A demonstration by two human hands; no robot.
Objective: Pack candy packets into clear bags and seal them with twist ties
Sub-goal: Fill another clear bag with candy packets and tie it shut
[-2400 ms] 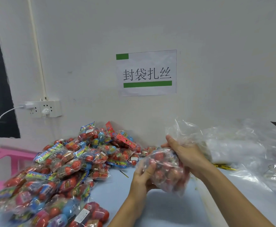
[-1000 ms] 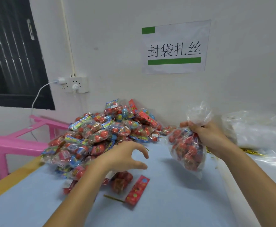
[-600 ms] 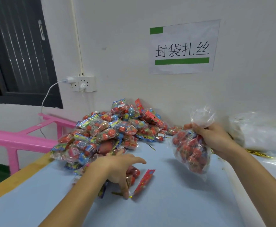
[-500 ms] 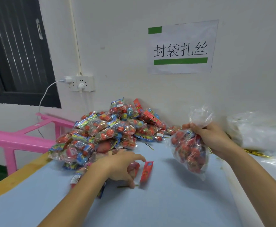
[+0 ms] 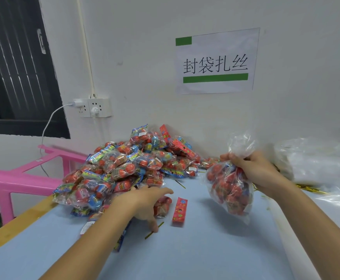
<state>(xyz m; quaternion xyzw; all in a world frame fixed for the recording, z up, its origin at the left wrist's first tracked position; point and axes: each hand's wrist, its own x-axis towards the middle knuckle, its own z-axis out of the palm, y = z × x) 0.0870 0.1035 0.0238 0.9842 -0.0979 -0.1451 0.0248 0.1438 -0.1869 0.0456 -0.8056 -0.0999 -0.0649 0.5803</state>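
The right hand grips the gathered neck of a candy-filled clear bag above the counter. The left hand, fingers spread, presses a fingertip on a twist tie near the candy pile.

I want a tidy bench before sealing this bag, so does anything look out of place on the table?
A red candy packet lies alone on the blue table, apart from the candy pile. A loose twist tie lies near the pile, and another twist tie sits by the left hand.
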